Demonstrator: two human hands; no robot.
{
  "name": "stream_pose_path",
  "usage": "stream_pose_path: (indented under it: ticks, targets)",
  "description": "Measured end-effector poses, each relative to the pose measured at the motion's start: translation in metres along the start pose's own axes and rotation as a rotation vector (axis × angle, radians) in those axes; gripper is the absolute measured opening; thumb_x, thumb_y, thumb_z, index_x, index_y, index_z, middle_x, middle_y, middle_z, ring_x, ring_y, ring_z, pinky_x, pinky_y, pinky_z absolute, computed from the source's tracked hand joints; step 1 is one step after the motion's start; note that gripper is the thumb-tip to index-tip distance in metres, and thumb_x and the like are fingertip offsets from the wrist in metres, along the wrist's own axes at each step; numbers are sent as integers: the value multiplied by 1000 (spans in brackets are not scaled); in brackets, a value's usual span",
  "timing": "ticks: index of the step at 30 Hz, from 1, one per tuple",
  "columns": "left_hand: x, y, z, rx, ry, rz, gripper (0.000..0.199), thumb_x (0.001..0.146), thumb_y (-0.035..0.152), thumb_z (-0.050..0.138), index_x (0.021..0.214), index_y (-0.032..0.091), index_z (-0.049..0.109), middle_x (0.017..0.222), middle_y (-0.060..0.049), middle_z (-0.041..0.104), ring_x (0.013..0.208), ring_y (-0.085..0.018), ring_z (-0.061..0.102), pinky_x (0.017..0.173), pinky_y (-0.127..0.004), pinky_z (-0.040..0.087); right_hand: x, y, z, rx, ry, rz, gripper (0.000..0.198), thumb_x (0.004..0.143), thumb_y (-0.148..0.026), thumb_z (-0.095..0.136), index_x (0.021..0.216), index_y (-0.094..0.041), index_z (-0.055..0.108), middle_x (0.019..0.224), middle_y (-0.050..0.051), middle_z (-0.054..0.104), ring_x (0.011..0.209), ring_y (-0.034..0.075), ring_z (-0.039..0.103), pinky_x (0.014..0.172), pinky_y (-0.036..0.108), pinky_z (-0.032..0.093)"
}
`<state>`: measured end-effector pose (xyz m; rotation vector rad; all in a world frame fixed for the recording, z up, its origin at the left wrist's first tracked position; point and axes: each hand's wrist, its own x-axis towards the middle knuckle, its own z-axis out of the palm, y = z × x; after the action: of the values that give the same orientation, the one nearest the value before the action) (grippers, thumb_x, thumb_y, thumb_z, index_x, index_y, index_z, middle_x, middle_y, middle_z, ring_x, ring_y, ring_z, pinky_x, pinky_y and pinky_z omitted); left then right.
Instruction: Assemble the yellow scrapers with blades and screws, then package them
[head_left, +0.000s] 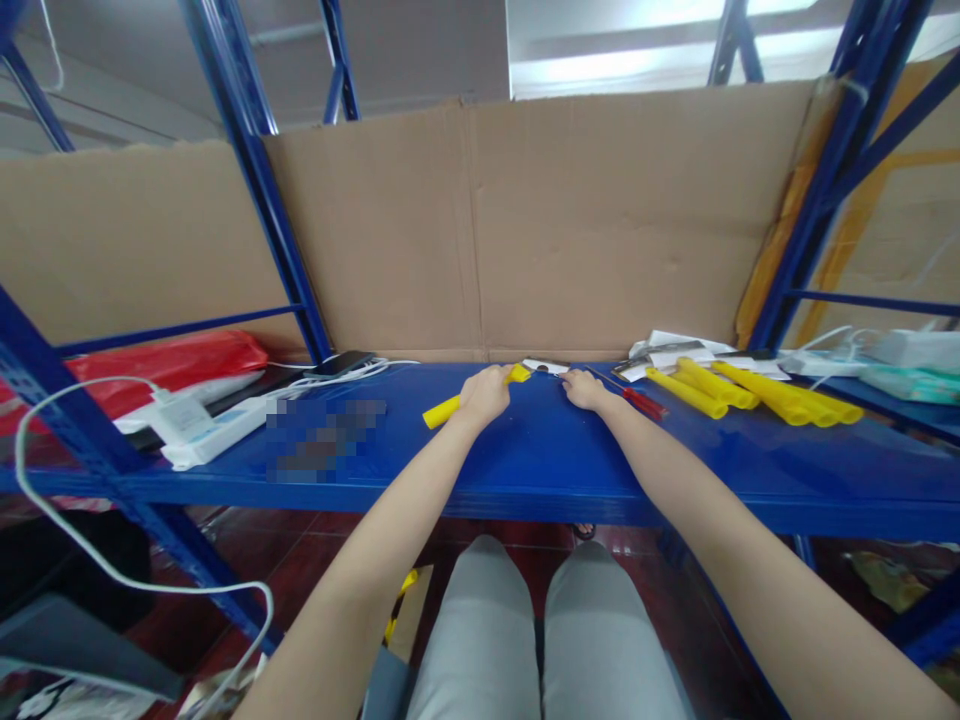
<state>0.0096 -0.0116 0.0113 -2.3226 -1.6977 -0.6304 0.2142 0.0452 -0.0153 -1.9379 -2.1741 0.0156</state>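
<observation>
My left hand (486,394) is wrapped round a yellow handle (442,411), which lies slantwise just above the blue shelf. A flat, pale metal piece (546,367) extends from the handle's far end towards my right hand. The fingers of my right hand (583,389) are pinched together at the metal piece's right end, by a small dark part too tiny to name. Just right of that hand, a red-handled screwdriver (645,403) lies on the shelf. Several more yellow handles (694,390) lie further right, near some flat metal and white pieces (671,352).
The blue shelf (450,475) has a cardboard sheet (600,220) along its back and blue uprights (259,180) at its sides. A white power strip (225,432), cables and a dark phone-like object (349,363) lie left. A red bag (180,360) sits beyond the left upright.
</observation>
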Motion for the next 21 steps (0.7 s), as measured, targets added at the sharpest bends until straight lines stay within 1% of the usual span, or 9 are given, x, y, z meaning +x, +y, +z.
stream_pose_path:
  ticks: [4,9,15,18,21]
  targets:
    - [1,0,1,-15,-14,-8,46,88,16,41,131,24,55,121,-8,64,111,-26,60,92,-34,47,2,-2,-1,-18,-32,11,48,97,-33,28,138,-18,46,143,16,43,133,31,36,105,50,33]
    - [1,0,1,-30,-17,-7,47,87,15,43,130,25,56,120,-8,64,110,-25,60,93,-33,46,2,-3,0,-35,-50,-4,48,97,-32,26,136,-17,48,143,16,43,132,31,36,105,49,32]
    - [1,0,1,-49,-3,-14,46,86,16,44,129,24,57,118,-9,66,109,-27,61,92,-36,47,-3,-1,-2,-41,-4,-32,42,95,-26,32,125,-13,58,138,17,49,126,31,44,101,46,38]
    - [0,0,1,-55,6,-16,46,86,15,44,128,25,58,116,-9,66,108,-27,61,91,-37,47,-5,3,-4,-56,47,-70,34,91,-22,41,116,-15,64,129,15,58,119,27,52,96,37,42]
    - [-1,0,-1,-67,16,-23,45,86,15,45,126,27,60,112,-9,68,106,-27,62,90,-36,48,-5,7,-5,-65,88,-102,26,87,-18,50,104,-17,69,115,12,67,107,22,60,89,28,44]
